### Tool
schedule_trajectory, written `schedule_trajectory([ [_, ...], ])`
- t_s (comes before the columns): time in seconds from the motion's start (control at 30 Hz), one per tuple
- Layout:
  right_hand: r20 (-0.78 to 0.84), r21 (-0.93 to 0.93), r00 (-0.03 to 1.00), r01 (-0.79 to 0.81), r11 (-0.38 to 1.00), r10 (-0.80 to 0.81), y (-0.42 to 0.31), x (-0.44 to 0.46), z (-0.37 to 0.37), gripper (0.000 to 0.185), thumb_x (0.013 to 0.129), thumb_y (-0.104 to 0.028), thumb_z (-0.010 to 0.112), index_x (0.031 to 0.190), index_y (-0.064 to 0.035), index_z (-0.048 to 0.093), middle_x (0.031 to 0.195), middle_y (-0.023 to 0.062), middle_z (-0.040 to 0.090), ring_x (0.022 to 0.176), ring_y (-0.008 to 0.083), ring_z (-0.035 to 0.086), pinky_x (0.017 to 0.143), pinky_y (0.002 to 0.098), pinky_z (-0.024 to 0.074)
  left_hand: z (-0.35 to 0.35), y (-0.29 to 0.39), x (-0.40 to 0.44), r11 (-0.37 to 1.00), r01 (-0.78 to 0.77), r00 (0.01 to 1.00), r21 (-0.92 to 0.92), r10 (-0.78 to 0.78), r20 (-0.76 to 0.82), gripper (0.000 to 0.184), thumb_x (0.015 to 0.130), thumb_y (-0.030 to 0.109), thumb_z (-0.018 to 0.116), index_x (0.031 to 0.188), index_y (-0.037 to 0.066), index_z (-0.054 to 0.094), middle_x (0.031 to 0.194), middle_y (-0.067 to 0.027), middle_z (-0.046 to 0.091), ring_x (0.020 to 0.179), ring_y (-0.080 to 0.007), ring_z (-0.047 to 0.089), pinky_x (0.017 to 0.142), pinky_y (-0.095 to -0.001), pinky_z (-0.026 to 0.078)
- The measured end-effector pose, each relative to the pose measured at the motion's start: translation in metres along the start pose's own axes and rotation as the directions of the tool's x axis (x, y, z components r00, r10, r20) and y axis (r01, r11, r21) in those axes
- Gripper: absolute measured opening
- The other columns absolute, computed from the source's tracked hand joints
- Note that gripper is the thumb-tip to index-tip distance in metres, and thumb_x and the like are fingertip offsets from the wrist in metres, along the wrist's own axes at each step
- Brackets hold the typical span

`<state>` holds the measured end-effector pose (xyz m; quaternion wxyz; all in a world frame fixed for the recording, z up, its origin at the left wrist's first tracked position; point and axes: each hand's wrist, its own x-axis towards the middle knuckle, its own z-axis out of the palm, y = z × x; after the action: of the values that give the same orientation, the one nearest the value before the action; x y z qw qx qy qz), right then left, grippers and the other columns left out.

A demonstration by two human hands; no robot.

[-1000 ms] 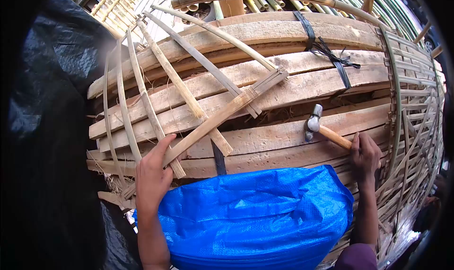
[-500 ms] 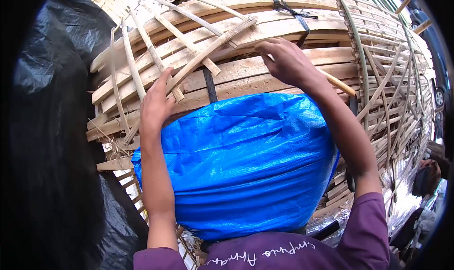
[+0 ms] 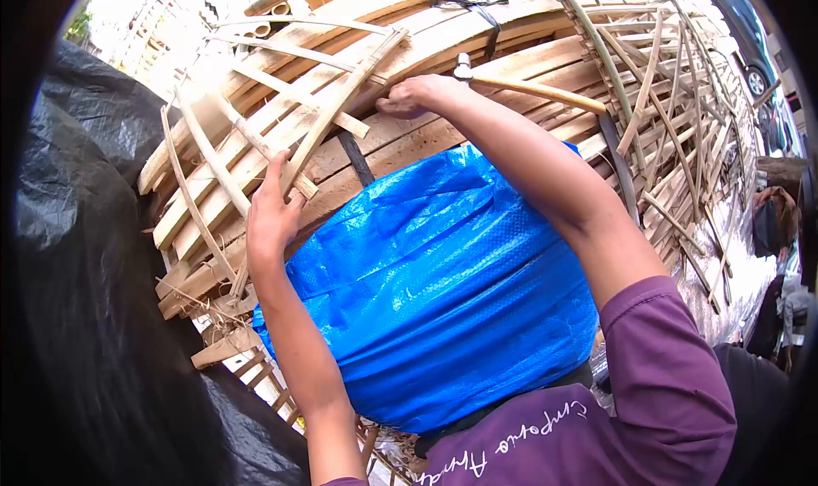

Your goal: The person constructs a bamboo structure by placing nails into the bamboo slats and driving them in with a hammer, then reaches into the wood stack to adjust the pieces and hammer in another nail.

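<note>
My left hand is open, its index finger pointing up and thumb apart, beside the lower end of a flat bamboo strip. That strip lies across several thinner strips in a loose, fan-like lattice on the bamboo slats. My right hand is closed with fingers curled over the slats, right of the lattice; whatever its fingers hold is hidden. Just beyond its wrist rests a hammer, metal head to the left and wooden handle to the right. A blue plastic sheet covers my lap.
Long split bamboo slats run across the work, bound by a black tie. A bamboo lattice spreads at the right. Black plastic sheeting hangs at the left. A vehicle stands at the upper right.
My right hand has moved left toward the lattice, its fingers curling downward. The hammer's head now shows. My left hand stays by the strip's end; the view has shifted and tilted.
</note>
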<state>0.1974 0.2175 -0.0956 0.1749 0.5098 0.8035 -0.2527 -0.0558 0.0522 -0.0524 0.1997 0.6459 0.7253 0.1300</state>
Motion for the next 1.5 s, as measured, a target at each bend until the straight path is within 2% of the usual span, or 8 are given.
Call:
schedule_trajectory([
  [0.1,0.058,-0.13,0.99,0.132,0.983,-0.126,0.01,0.054,0.011,0.052,0.1,-0.044,0.029,0.142,-0.0219,0.052,0.147,0.0008,0.051,0.133,0.0244,0.05,0.11,0.0426,0.0385,0.003,-0.009,0.003,0.999,-0.044,0.999,0.0,0.044,-0.029,0.069,0.084,0.009,0.064,0.147,0.024,0.039,0.123,-0.0258,0.063,0.103,-0.0403,0.066,0.094,-0.0467,0.049],
  [0.2,0.001,-0.119,0.997,0.073,0.99,-0.074,0.009,0.081,0.026,0.049,0.096,-0.033,0.036,0.143,-0.0291,0.051,0.148,-0.0033,0.05,0.133,0.0182,0.05,0.108,0.0417,0.0372,-0.002,0.005,-0.001,0.997,0.057,0.996,-0.048,-0.053,0.068,0.07,0.084,0.005,0.065,0.147,0.019,0.038,0.136,-0.0257,0.056,0.128,-0.0384,0.053,0.109,-0.0434,0.04],
  [0.3,-0.012,-0.02,0.976,-0.218,0.976,0.218,-0.026,0.006,-0.002,0.052,0.094,-0.036,0.042,0.145,-0.0257,0.05,0.151,0.0011,0.047,0.138,0.0215,0.046,0.11,0.0419,0.0338,0.001,-0.006,0.004,1.0,-0.021,0.999,-0.005,0.021,0.031,0.071,0.084,0.004,0.065,0.148,0.019,0.037,0.138,-0.0261,0.054,0.129,-0.0389,0.052,0.109,-0.0439,0.04],
  [0.43,-0.087,0.028,0.953,-0.291,0.956,0.292,-0.037,-0.012,-0.001,0.051,0.09,-0.032,0.049,0.141,-0.027,0.056,0.147,0.0012,0.053,0.138,0.0206,0.046,0.108,0.0485,0.0313,0.003,-0.011,0.005,1.0,-0.017,0.999,-0.023,0.018,0.046,0.072,0.083,0.001,0.063,0.148,0.017,0.037,0.14,-0.0252,0.052,0.131,-0.0382,0.051,0.11,-0.0425,0.039],
  [0.77,-0.145,0.135,0.929,-0.322,0.937,0.34,-0.038,-0.006,0.004,0.061,0.082,-0.038,0.058,0.142,-0.0247,0.055,0.147,0.0026,0.053,0.14,0.0196,0.044,0.113,0.0534,0.0228,0.013,-0.035,0.019,0.981,-0.193,0.981,-0.021,0.192,-0.024,0.068,0.085,0.001,0.061,0.147,0.015,0.038,0.134,-0.0248,0.058,0.126,-0.0368,0.056,0.105,-0.0428,0.043],
  [0.97,-0.125,0.109,0.956,-0.254,0.961,0.267,-0.034,-0.02,-0.001,0.055,0.089,-0.038,0.049,0.142,-0.0271,0.054,0.148,0.002,0.052,0.14,0.0218,0.045,0.112,0.0567,0.0226,0.002,-0.009,0.008,0.998,-0.062,0.997,-0.009,0.063,0.052,0.068,0.084,0.004,0.061,0.148,0.011,0.038,0.141,-0.0231,0.051,0.13,-0.0344,0.051,0.11,-0.0393,0.038],
  [1.1,-0.14,0.126,0.949,-0.265,0.956,0.281,-0.031,-0.009,0.004,0.056,0.09,-0.041,0.047,0.144,-0.0268,0.051,0.151,0.0033,0.047,0.143,0.0242,0.039,0.116,0.0617,0.0153,0.004,-0.012,0.007,0.995,-0.103,0.995,0.013,0.103,-0.008,0.066,0.085,0.013,0.062,0.147,0.021,0.039,0.122,-0.0282,0.063,0.113,-0.0427,0.062,0.098,-0.0472,0.047],
  [1.5,-0.077,-0.008,0.952,-0.299,0.954,0.298,-0.035,-0.007,-0.001,0.056,0.095,-0.052,0.039,0.146,-0.0298,0.048,0.155,0.0012,0.042,0.145,0.0244,0.036,0.113,0.0644,0.0188,0.007,-0.015,0.005,0.996,-0.086,0.996,0.001,0.086,-0.027,0.067,0.083,0.015,0.063,0.146,0.025,0.041,0.114,-0.0268,0.067,0.091,-0.0379,0.068,0.089,-0.0475,0.051],
])
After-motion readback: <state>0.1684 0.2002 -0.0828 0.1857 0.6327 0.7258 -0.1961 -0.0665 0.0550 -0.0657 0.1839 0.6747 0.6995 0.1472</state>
